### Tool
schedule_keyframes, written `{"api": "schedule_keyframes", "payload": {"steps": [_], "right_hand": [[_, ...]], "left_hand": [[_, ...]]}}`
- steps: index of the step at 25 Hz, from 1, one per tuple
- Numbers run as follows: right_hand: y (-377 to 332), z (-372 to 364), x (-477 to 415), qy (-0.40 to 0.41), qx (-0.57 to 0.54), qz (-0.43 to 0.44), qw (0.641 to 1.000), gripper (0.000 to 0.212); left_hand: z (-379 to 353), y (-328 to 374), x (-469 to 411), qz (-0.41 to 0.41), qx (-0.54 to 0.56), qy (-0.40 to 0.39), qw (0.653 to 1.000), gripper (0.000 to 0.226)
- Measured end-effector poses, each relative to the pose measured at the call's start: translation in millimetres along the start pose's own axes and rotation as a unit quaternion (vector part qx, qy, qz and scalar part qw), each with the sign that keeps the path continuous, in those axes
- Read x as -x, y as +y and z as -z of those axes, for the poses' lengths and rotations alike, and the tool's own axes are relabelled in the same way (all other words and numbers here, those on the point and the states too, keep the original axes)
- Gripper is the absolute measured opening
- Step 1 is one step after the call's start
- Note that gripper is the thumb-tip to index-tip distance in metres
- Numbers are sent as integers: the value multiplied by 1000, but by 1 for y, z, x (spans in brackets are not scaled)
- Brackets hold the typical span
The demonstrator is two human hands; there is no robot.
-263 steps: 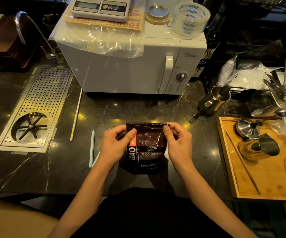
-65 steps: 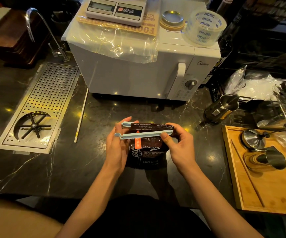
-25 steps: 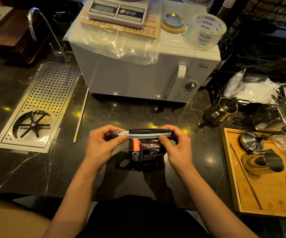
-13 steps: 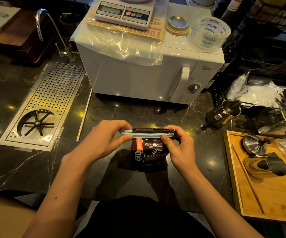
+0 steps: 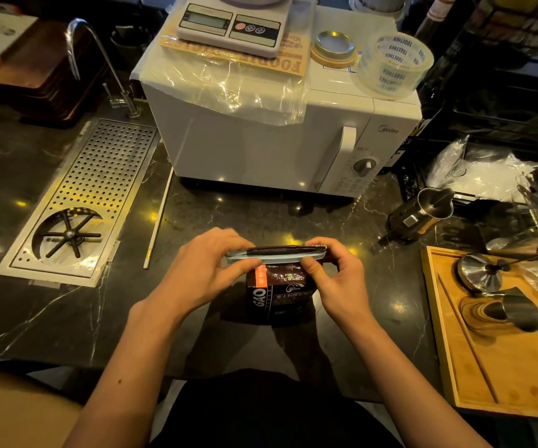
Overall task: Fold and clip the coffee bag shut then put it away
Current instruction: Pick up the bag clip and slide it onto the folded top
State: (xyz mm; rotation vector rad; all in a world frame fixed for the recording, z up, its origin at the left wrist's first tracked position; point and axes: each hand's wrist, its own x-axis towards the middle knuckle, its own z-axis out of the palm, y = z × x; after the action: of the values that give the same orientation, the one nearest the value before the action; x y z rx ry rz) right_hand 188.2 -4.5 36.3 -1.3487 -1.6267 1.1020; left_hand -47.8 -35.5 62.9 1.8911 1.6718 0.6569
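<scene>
A dark brown foil coffee bag (image 5: 277, 292) with an orange label strip and white lettering is standing upright on the black marbled tabletop (image 5: 67, 318), directly between the two hands. Its folded top is sitting inside a long pale blue plastic sealing clip (image 5: 274, 256) that is lying level across the full width of the bag. The left hand (image 5: 206, 273) is pinching the left end of the clip, thumb in front and the other fingers (image 5: 219, 236) curled over the top and back, closed tight on it. The right hand (image 5: 339, 282) is gripping the right end in the same way, its thumb pressing the front of the clip and its fingers wrapping behind the bag's top corner. Beyond the fingers a white microwave oven (image 5: 261, 150) is standing with a digital kitchen scale (image 5: 229, 25) and a roll of clear printed tape (image 5: 390, 64) on top. Left of the fingers a perforated steel drip tray (image 5: 99, 176) is sitting flush in the tabletop, with a thin white stick (image 5: 159, 218) lying beside it. Right of the fingers a light wooden tray (image 5: 455, 367) is carrying shiny metal coffee tools.
</scene>
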Motion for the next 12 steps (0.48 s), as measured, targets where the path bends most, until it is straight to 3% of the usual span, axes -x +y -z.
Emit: {"api": "schedule_keyframes", "payload": {"steps": [3, 6, 10, 12], "right_hand": [[-7, 12, -2, -41, 70, 20, 997, 19], [-22, 24, -9, -90, 165, 94, 978, 22], [-45, 22, -24, -231, 275, 145, 922, 29], [-53, 13, -26, -253, 338, 178, 889, 26]], "left_hand": [[-3, 7, -3, -1, 7, 0, 1000, 44], [-12, 13, -4, -8, 52, -9, 999, 46], [-15, 15, -2, -24, 61, 0, 998, 39], [-13, 14, -2, -26, 62, 2, 998, 41]]}}
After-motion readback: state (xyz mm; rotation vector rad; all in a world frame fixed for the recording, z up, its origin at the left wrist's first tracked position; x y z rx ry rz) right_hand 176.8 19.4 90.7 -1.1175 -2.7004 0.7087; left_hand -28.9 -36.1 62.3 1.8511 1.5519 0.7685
